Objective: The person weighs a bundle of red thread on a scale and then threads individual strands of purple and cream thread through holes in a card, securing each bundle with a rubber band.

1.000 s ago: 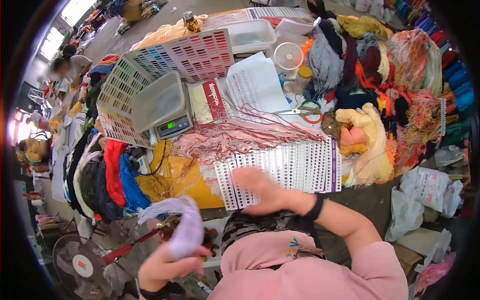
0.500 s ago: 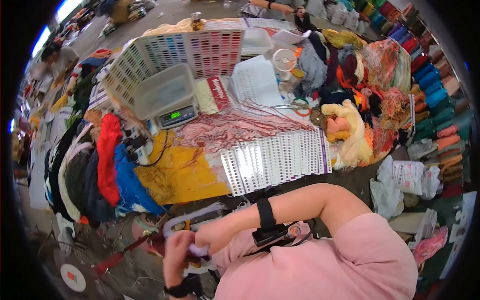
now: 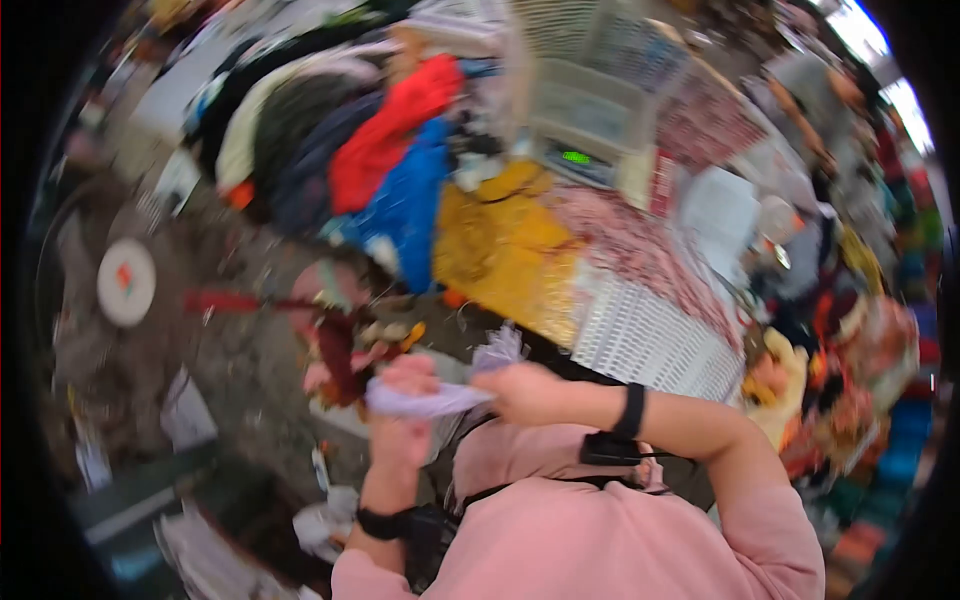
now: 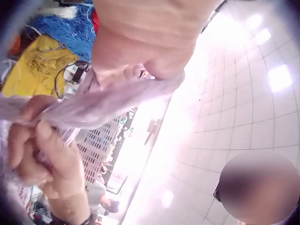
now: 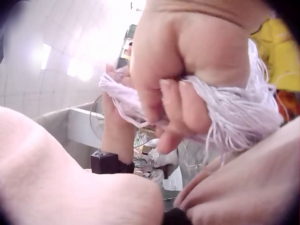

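A skein of lavender yarn is stretched between my two hands, low in front of the pink shirt. My left hand grips one end, with the yarn wrapped across it. In the left wrist view, the strands run from that hand toward the curled fingers of my right hand. My right hand grips the other part of the skein. Its curled fingertips show in the right wrist view, and a loose bunch of strands spills out beside them.
Beyond my hands, the table bears shade cards, pink yarn, a yellow sheet and a scale with a green display under a clear bin. Blue yarn hangs at its edge. A fan stands left.
My right hand came from over the shade cards to the left hand, and both took hold of the lavender yarn. They have since drawn apart, pulling it straight. The head view has turned left.
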Available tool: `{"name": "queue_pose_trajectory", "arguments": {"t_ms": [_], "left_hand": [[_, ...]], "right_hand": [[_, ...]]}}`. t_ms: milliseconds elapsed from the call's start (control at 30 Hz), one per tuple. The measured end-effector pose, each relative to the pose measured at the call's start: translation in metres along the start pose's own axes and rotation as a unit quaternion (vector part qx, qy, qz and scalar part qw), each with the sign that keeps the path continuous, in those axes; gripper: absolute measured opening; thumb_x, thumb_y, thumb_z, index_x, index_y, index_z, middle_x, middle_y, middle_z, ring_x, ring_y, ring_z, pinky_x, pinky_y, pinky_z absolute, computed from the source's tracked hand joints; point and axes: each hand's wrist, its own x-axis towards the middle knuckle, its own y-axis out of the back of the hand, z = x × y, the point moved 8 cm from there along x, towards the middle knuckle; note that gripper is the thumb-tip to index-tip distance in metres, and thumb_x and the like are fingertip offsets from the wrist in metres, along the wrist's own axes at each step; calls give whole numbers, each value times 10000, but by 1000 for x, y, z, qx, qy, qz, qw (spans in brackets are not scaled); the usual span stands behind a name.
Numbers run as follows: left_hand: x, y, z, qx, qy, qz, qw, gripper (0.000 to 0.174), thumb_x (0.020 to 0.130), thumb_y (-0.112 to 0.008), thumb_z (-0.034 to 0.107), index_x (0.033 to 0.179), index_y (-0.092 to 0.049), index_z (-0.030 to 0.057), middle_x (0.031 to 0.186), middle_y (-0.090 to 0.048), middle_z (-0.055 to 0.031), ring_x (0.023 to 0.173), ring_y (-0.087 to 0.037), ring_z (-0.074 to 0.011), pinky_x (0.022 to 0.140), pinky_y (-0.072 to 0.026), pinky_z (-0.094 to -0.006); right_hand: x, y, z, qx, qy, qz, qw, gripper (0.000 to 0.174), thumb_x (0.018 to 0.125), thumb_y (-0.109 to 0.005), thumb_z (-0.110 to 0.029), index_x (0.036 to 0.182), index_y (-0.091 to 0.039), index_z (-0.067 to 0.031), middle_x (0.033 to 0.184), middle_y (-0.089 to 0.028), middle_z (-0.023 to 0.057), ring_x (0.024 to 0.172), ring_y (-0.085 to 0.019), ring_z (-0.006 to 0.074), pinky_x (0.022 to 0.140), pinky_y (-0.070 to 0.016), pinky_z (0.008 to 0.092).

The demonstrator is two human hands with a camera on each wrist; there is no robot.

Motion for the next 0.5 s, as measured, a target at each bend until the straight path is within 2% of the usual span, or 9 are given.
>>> {"name": "queue_pose_trajectory", "arguments": {"t_ms": [67, 100, 133, 200, 267, 300, 333, 400, 500], "left_hand": [[-10, 19, -44, -103, 190, 27, 976, 558, 788, -410, 507, 939, -487, -25, 911, -558, -138, 824, -529, -220, 775, -420, -337], [-16, 29, -63, -102, 250, 50, 962, 533, 794, -444, 469, 938, -490, -43, 884, -569, -120, 791, -542, -215, 771, -424, -336], [-23, 10, -66, -164, 289, 2, 943, 510, 779, -508, 420, 979, -482, -49, 833, -578, -98, 752, -554, -202, 755, -433, -324], [-22, 0, -66, -200, 280, -68, 936, 412, 807, -507, 330, 1015, -471, -23, 879, -565, -105, 796, -544, -198, 748, -439, -340], [-8, 20, -45, -150, 178, -67, 970, 356, 783, -542, 245, 1023, -478, -11, 865, -566, -93, 781, -552, -195, 744, -447, -332], [-3, 32, -29, -121, 128, -62, 982, 338, 772, -559, 203, 1026, -481, -5, 859, -566, -87, 773, -556, -194, 742, -450, -328], [-4, 50, -10, -126, 95, -17, 987, 334, 729, -572, 121, 1027, -488, -7, 841, -568, -72, 760, -562, -186, 740, -457, -316], [-19, 61, 23, 110, 79, -32, 990, 303, 713, -570, 80, 999, -512, -5, 805, -570, -60, 742, -566, -166, 696, -472, -307], [-30, 124, 76, 164, 49, 65, 983, 259, 704, -555, 40, 960, -539, 9, 785, -570, -56, 693, -564, -138, 622, -478, -262]], "right_hand": [[2, 8, -20, -124, 46, -25, 991, 215, 653, -534, -106, 864, -495, -89, 710, -523, 122, 631, -551, 311, 517, -432, 414], [1, 0, -31, -116, 103, -68, 985, 228, 650, -541, -118, 871, -490, -94, 723, -516, 116, 635, -554, 307, 521, -435, 414], [-2, -8, -39, -111, 154, -109, 976, 243, 647, -548, -130, 879, -486, -99, 736, -510, 110, 640, -558, 303, 524, -438, 415], [-1, -19, -43, -90, 187, -156, 966, 320, 646, -536, -107, 958, -466, -104, 741, -523, 121, 633, -555, 308, 519, -432, 417], [1, -20, -43, -66, 172, -158, 970, 377, 648, -529, -94, 1018, -457, -107, 746, -533, 127, 621, -550, 312, 517, -430, 413], [6, -7, -41, -24, 155, -100, 983, 440, 651, -518, -79, 1084, -447, -104, 734, -546, 140, 608, -540, 323, 514, -426, 412], [8, 1, -37, -20, 141, -94, 985, 487, 653, -529, -81, 1130, -430, -98, 705, -551, 154, 607, -541, 327, 522, -429, 410], [14, 9, -18, 12, 81, -96, 992, 490, 636, -552, -88, 1113, -441, -87, 696, -553, 168, 617, -547, 329, 547, -437, 401], [15, 23, 35, -7, 1, -51, 999, 495, 610, -574, -88, 1091, -460, -65, 691, -557, 180, 654, -556, 328, 601, -446, 382]]}}
